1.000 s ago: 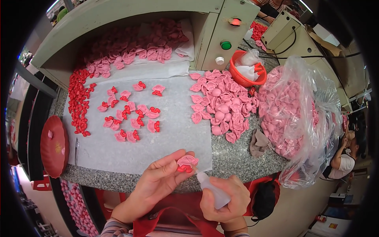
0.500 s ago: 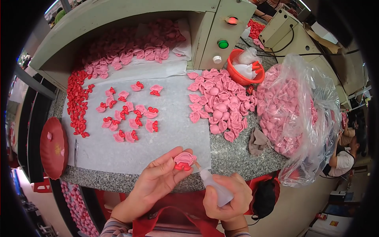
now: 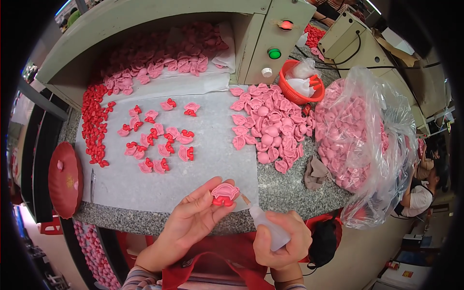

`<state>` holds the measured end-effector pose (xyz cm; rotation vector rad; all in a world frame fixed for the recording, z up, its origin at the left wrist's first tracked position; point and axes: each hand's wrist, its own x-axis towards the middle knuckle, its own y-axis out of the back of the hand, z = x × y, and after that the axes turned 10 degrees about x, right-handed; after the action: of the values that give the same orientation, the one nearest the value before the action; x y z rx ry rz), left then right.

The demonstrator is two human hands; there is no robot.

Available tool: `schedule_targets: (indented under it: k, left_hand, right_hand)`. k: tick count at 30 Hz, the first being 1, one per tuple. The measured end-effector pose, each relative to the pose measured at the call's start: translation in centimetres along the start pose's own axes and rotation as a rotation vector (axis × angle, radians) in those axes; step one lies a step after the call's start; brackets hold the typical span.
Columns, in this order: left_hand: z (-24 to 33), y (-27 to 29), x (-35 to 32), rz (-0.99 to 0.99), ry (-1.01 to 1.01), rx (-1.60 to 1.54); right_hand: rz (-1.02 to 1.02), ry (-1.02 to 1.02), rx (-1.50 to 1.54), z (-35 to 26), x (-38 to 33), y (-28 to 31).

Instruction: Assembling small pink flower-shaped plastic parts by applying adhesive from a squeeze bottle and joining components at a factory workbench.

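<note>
Between the thumb and fingers of my left hand point(image 3: 193, 216) is a small pink moulded piece point(image 3: 225, 192) with a red part point(image 3: 223, 200) along its lower side. My right hand point(image 3: 285, 239) grips a translucent white squeeze bottle point(image 3: 270, 228), tilted so its thin brownish nozzle points up and left, close to the pink piece but apart from it. Beyond my hands, several joined pink-and-red pieces point(image 3: 185, 153) lie on a white paper sheet point(image 3: 208, 169). Loose red parts point(image 3: 95, 128) are heaped at the sheet's left; loose pink pieces point(image 3: 270, 123) are heaped at its right.
A pale green machine point(image 3: 251, 53) with lit buttons arches over more pieces at the back. A red basket point(image 3: 295, 94) and a clear bag point(image 3: 357, 140) of pink pieces stand right, near a grey cloth point(image 3: 316, 173). A red scalloped dish point(image 3: 66, 193) lies left. People sit far right.
My right hand has moved slightly right and down with the squeeze bottle, widening the gap between nozzle and pink piece. The left hand has barely shifted, still holding the piece.
</note>
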<state>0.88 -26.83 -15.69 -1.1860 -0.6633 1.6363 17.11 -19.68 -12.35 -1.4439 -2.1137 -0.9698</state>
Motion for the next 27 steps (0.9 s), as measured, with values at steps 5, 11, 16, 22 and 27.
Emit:
schedule_targets:
  k: [5, 11, 16, 22, 27]
  left_hand:
    - [0.04, 0.03, -0.02, 0.01, -0.001, -0.025]
    - [0.1, 0.03, -0.07, 0.0, -0.008, -0.04]
    - [0.06, 0.17, -0.13, -0.003, -0.013, -0.05]
    - [0.09, 0.23, -0.08, -0.003, -0.017, -0.062]
    - [0.08, 0.28, -0.11, -0.007, -0.02, -0.067]
  right_hand:
    - [-0.008, -0.016, 0.012, -0.08, -0.01, -0.05]
    - [0.004, 0.004, 0.004, -0.1, 0.03, -0.13]
    - [-0.032, -0.01, -0.015, -0.22, -0.01, -0.16]
    - [-0.032, -0.007, -0.001, -0.3, -0.14, -0.23]
    - [-0.044, -0.02, -0.002, -0.38, -0.16, -0.35]
